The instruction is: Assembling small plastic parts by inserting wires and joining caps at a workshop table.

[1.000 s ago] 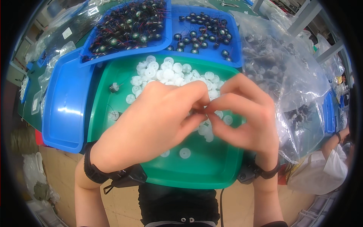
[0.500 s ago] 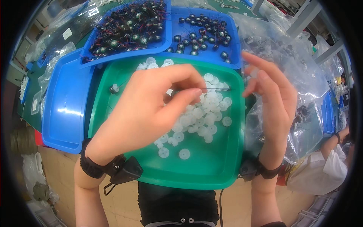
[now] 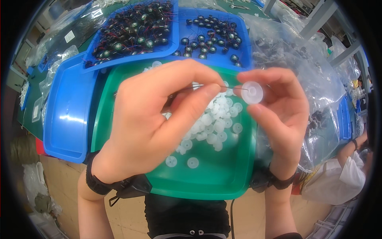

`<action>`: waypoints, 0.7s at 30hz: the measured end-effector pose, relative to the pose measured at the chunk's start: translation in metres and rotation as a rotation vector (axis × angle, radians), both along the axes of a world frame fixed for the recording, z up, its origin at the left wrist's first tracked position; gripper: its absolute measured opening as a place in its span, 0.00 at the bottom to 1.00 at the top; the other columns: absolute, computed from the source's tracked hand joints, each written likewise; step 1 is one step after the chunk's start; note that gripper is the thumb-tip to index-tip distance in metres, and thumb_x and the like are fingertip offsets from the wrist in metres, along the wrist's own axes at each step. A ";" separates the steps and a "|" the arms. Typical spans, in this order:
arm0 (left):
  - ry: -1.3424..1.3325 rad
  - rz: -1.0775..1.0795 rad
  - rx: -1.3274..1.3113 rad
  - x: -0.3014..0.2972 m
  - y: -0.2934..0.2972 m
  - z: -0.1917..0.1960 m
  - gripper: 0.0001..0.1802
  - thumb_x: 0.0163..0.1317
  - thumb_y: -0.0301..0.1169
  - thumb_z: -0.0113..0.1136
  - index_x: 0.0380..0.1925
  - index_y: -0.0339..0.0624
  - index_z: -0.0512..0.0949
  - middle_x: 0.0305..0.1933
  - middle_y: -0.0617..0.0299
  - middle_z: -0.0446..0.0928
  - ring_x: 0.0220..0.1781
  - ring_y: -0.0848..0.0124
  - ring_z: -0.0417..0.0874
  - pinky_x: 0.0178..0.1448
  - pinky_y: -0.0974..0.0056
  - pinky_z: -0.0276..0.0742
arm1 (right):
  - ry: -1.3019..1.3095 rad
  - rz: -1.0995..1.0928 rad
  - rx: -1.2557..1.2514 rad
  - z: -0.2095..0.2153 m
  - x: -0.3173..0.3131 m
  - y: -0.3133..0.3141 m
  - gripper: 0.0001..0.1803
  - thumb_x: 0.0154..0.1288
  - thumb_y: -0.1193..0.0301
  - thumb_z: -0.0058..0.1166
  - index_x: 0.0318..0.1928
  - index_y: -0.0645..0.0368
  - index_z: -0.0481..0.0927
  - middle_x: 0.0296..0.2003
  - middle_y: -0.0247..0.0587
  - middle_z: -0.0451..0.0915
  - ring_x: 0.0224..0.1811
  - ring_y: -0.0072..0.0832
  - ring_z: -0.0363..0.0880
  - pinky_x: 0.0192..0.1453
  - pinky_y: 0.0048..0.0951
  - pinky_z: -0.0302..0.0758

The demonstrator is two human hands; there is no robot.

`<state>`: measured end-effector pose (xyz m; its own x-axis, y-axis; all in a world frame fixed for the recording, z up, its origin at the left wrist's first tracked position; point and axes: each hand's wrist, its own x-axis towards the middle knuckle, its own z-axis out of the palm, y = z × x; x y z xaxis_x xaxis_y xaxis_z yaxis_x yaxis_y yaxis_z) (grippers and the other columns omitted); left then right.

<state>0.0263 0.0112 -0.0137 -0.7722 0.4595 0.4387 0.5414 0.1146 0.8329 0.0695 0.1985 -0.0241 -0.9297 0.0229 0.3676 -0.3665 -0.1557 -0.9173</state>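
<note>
My left hand [image 3: 159, 107] is closed in a pinch on thin dark wires [image 3: 232, 88], whose ends stick out to the right past the fingertips. Whatever the wires lead back to is hidden inside the hand. Between the thumb and fingers of my right hand [image 3: 287, 111] is a translucent white plastic disc [image 3: 257, 98] with a raised ring at its centre. The wire tips reach the disc's middle; I cannot tell whether they pass through. Both hands are above a green tray [image 3: 199, 185] holding a heap of similar white discs [image 3: 215, 127].
Behind it, a blue tray [image 3: 175, 48] is piled with black round wired parts [image 3: 135, 30]; another blue tray [image 3: 247, 59] beside it holds more. A third blue tray [image 3: 67, 119] lies left. Clear plastic bags [image 3: 302, 63] cover the right side. A person's white sleeve [image 3: 338, 179] shows far right.
My right hand has moved left and down toward the left hand, and the disc in its fingers now faces me. The wire ends now meet the disc; before, they pointed into open space.
</note>
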 end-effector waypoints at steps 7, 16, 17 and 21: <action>0.305 0.074 -0.126 0.002 0.002 0.006 0.08 0.51 0.17 0.55 0.29 0.38 0.81 0.22 0.67 0.72 0.19 0.83 0.61 0.23 0.75 0.54 | 0.223 -0.081 0.290 0.000 -0.001 0.006 0.22 0.44 0.86 0.58 0.45 0.69 0.72 0.44 0.54 0.76 0.45 0.34 0.77 0.50 0.31 0.74; 0.279 0.125 -0.157 0.015 0.002 0.004 0.10 0.43 0.16 0.59 0.27 0.40 0.81 0.23 0.68 0.77 0.13 0.86 0.54 0.17 0.77 0.45 | 0.372 -0.150 0.451 -0.008 0.000 -0.001 0.18 0.45 0.88 0.56 0.41 0.72 0.73 0.43 0.59 0.75 0.45 0.39 0.78 0.45 0.31 0.78; 0.272 0.124 -0.153 0.014 0.002 0.004 0.10 0.43 0.16 0.58 0.27 0.39 0.81 0.24 0.67 0.77 0.13 0.87 0.54 0.16 0.77 0.46 | 0.397 -0.167 0.472 -0.007 0.000 -0.001 0.18 0.45 0.88 0.56 0.41 0.72 0.73 0.43 0.60 0.75 0.45 0.39 0.78 0.46 0.32 0.79; 0.270 0.116 -0.130 0.012 0.001 0.003 0.09 0.43 0.15 0.58 0.26 0.38 0.80 0.26 0.66 0.79 0.12 0.87 0.54 0.16 0.77 0.46 | 0.412 -0.173 0.546 -0.005 0.001 0.003 0.18 0.46 0.89 0.54 0.41 0.71 0.73 0.44 0.61 0.74 0.44 0.40 0.78 0.45 0.32 0.79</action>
